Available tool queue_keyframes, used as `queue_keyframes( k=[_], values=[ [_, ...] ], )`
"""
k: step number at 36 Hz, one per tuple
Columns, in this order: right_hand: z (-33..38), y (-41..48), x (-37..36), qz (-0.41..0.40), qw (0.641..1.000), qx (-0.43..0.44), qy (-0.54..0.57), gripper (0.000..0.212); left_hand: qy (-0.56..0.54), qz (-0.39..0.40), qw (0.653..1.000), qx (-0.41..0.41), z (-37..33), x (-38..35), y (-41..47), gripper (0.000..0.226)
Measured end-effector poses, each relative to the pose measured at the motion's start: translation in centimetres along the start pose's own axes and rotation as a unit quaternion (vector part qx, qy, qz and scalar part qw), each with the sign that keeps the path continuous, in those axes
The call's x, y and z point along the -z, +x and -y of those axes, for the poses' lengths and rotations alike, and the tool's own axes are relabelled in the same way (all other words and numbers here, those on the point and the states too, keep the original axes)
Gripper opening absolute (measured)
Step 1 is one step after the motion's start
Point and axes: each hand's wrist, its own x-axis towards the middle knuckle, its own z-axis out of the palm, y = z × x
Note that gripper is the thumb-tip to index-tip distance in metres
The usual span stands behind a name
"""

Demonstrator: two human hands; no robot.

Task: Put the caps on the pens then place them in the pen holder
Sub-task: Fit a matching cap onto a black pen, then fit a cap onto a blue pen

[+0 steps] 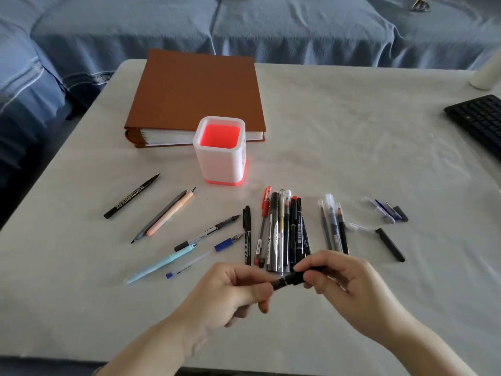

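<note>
My left hand [233, 287] and my right hand [337, 278] both grip one black pen [288, 280] above the table's front, the right fingers on its cap end. The white pen holder [220, 158] with a red inside stands empty at mid-table. A bunch of capped pens [282, 232] lies just behind my hands. Uncapped pens lie to the left: a black marker [130, 198], a grey and a peach pen [168, 214], a light blue pen [162, 263], a blue-grip pen [200, 255]. Loose caps [390, 244] lie at the right.
A brown binder [195, 96] lies behind the holder. A black keyboard [479, 120] sits at the right edge, with a white bottle [485, 74] behind it. A blue-covered sofa runs beyond the table's far edge.
</note>
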Motion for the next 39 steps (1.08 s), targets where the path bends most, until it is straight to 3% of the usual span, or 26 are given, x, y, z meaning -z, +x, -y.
queue_keyframes(
  k=[5,8,10,13,15,17,18,20,21,23,26,29,32,37,39],
  values=[
    [0.1,0.4,-0.7,0.009,1.000,0.000,-0.029,0.028,-0.063,0.014,0.995,0.070,0.6,0.6,0.1,0.018],
    [0.1,0.7,-1.3,0.003,0.999,-0.032,-0.016,0.024,-0.025,-0.018,0.999,0.022,0.7,0.8,0.2,0.019],
    [0.0,1.1,-1.8,-0.042,0.990,-0.089,0.100,0.023,0.031,-0.044,0.998,-0.043,0.6,0.6,0.5,0.019],
    [0.4,1.6,-2.5,-0.086,0.913,-0.179,0.355,0.008,0.140,-0.065,0.978,-0.137,0.7,0.6,1.1,0.014],
    [0.2,1.8,-2.8,-0.097,0.902,-0.193,0.373,0.008,0.219,-0.108,0.952,-0.185,1.0,1.1,1.5,0.019],
    [0.1,2.1,-2.6,-0.122,0.921,-0.185,0.320,0.018,0.287,-0.172,0.922,-0.196,1.4,2.0,1.7,0.023],
    [0.2,2.3,-2.3,-0.143,0.927,-0.177,0.299,0.023,0.342,-0.217,0.888,-0.219,1.8,2.7,1.9,0.020],
    [0.2,2.8,-1.2,-0.186,0.925,-0.179,0.279,0.029,0.476,-0.290,0.788,-0.262,2.7,4.5,2.4,0.014],
    [0.0,3.2,-0.4,-0.207,0.925,-0.179,0.263,0.030,0.516,-0.301,0.759,-0.259,3.1,5.1,2.7,0.017],
    [-0.8,4.0,1.2,-0.238,0.944,-0.168,0.156,0.029,0.551,-0.308,0.738,-0.238,3.8,6.0,3.0,0.016],
    [-2.1,5.2,2.8,-0.247,0.956,-0.151,-0.046,0.032,0.578,-0.303,0.727,-0.214,4.2,6.1,3.1,0.020],
    [-3.2,5.9,3.3,-0.211,0.954,-0.166,-0.138,0.037,0.586,-0.291,0.730,-0.198,4.5,6.0,3.3,0.024],
    [-3.9,6.2,3.7,-0.166,0.954,-0.178,-0.174,0.021,0.588,-0.290,0.729,-0.197,4.5,5.7,3.5,0.022],
    [-5.6,6.0,7.1,-0.226,0.917,-0.192,-0.267,0.027,0.483,-0.302,0.794,-0.212,3.8,4.8,3.2,0.016],
    [-6.5,5.8,8.7,-0.239,0.893,-0.204,-0.323,0.030,0.454,-0.297,0.805,-0.240,3.4,4.2,3.0,0.013]
  ],
)
